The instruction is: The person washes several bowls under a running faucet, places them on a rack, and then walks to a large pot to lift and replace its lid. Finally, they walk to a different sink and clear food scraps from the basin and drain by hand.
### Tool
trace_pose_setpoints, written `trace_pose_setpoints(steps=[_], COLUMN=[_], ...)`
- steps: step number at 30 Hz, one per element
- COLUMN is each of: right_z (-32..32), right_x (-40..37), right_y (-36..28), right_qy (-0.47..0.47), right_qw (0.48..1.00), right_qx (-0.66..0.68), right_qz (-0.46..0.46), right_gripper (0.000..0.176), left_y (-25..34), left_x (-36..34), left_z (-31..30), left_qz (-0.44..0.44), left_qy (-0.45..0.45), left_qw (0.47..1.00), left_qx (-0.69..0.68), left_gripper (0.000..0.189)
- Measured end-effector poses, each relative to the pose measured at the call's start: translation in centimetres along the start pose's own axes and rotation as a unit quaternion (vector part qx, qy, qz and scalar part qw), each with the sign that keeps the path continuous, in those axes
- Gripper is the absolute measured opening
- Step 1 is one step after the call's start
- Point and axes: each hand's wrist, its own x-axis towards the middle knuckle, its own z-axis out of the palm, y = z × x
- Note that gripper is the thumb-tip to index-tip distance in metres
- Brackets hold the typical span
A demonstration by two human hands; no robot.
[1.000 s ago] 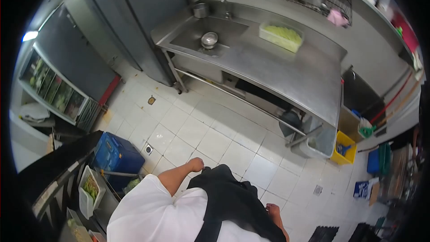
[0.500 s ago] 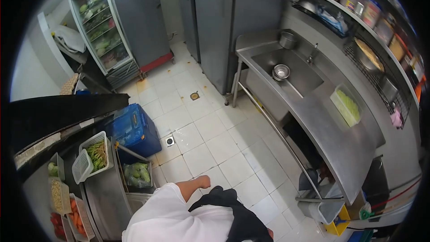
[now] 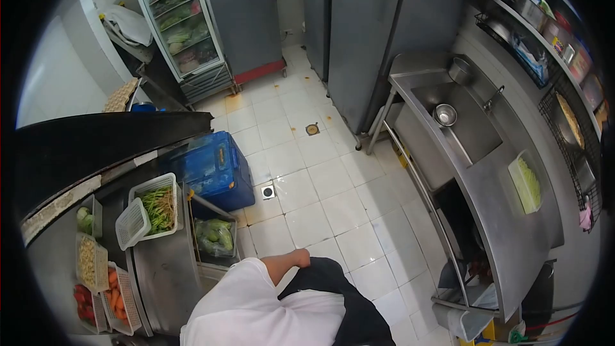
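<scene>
My left hand (image 3: 300, 257) hangs in front of my body, beside the dark trousers (image 3: 323, 280) and below a white sleeve (image 3: 234, 285). It looks rounded, and its fingers are hidden from this angle. No object shows in it. My right hand is out of view. Left of me, a metal counter (image 3: 160, 277) carries a white basket of green stalks (image 3: 158, 208), a basket of carrots (image 3: 117, 301), a basket of pale chopped pieces (image 3: 93, 263) and red peppers (image 3: 83, 300). Bagged green vegetables (image 3: 216, 237) lie on a lower level near my arm.
A blue cooler box (image 3: 214, 170) stands on the tiled floor (image 3: 314, 195) ahead left. At right, a steel sink table (image 3: 490, 218) holds a metal bowl (image 3: 444, 115) and a tub of cut greens (image 3: 526, 182). Tall grey fridges (image 3: 359, 38) and a glass-door fridge (image 3: 179, 19) stand ahead.
The view has swung left, so the room's contents appear farther right. My left hand stays near my trousers.
</scene>
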Motion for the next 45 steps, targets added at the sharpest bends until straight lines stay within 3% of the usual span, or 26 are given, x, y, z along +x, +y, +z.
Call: trace_pose_setpoints(steps=[3, 7, 9, 12, 15, 16, 18, 20, 24, 25, 31, 36, 38, 39, 41, 42, 45], right_z=[-1.4, -2.2, -2.4, -2.5, -2.5, -2.3, -1.9, -2.4, -3.4, -3.9, -5.7, -3.6, -2.8, -2.8, -2.6, -1.8, -1.1], right_x=[-2.3, -1.5, -1.3, -1.4, -1.7, -1.8, -2.0, -4.8, -3.1, -3.1, -5.1, -8.6, -10.8, -12.1, -14.6, -15.0, -16.1], right_y=[-3.7, -6.3, -6.8, -6.5, -5.8, -5.4, -4.9, -10.4, -4.3, -3.9, 0.5, 6.9, 8.6, 8.5, 8.3, 9.5, 10.0], right_qy=[-0.039, -0.009, 0.002, 0.007, 0.010, 0.019, 0.051, 0.057, 0.094, 0.099, 0.174, 0.171, 0.147, 0.148, 0.134, 0.142, 0.203], right_qw=[0.993, 0.999, 1.000, 1.000, 1.000, 1.000, 0.997, 0.987, 0.967, 0.967, 0.952, 0.916, 0.916, 0.914, 0.934, 0.914, 0.884], right_qx=[-0.102, -0.047, -0.027, -0.016, -0.005, 0.009, 0.055, 0.082, 0.190, 0.186, 0.219, 0.316, 0.309, 0.315, 0.244, 0.317, 0.373], right_qz=[-0.054, -0.008, 0.007, 0.002, -0.016, -0.019, -0.002, 0.125, 0.140, 0.145, 0.122, 0.181, 0.211, 0.210, 0.223, 0.210, 0.197], right_gripper=[0.045, 0.039, 0.037, 0.033, 0.029, 0.028, 0.027, 0.023, 0.022, 0.022, 0.023, 0.023, 0.021, 0.021, 0.018, 0.015, 0.014], left_y=[1.1, 0.7, 1.4, 4.1, 3.1, 2.7, 1.6, 1.0, 2.9, 3.4, 10.5, 16.8, 22.2, 23.7, 26.2, 27.5, 30.4], left_x=[-0.9, 0.3, -0.3, -4.3, -2.2, -1.4, 0.1, 1.3, 0.6, 1.2, 3.3, 8.4, 6.7, 7.1, 7.3, 7.5, 7.9], left_z=[-1.7, 0.2, -0.5, -4.2, -2.4, -1.8, -0.1, 0.6, -0.5, -0.3, -1.4, -1.5, -3.7, -4.0, -4.0, -4.0, -3.8], left_qz=[0.011, -0.013, -0.043, -0.088, -0.085, -0.075, -0.013, 0.037, 0.183, 0.189, 0.287, 0.297, 0.230, 0.232, 0.205, 0.194, 0.203], left_qy=[0.006, 0.011, -0.057, -0.082, -0.081, -0.085, 0.002, -0.004, -0.087, -0.115, -0.162, -0.039, -0.006, -0.006, 0.006, 0.006, -0.026], left_qw=[1.000, 0.999, 0.996, 0.986, 0.989, 0.991, 1.000, 0.997, 0.930, 0.919, 0.844, 0.875, 0.950, 0.948, 0.977, 0.980, 0.972], left_qx=[-0.027, -0.034, -0.062, -0.115, -0.086, -0.074, -0.007, 0.068, 0.308, 0.328, 0.422, 0.379, 0.211, 0.217, 0.060, 0.054, 0.115], left_gripper=[0.033, 0.034, 0.037, 0.038, 0.039, 0.039, 0.038, 0.034, 0.026, 0.033, 0.031, 0.019, 0.023, 0.023, 0.025, 0.026, 0.026])
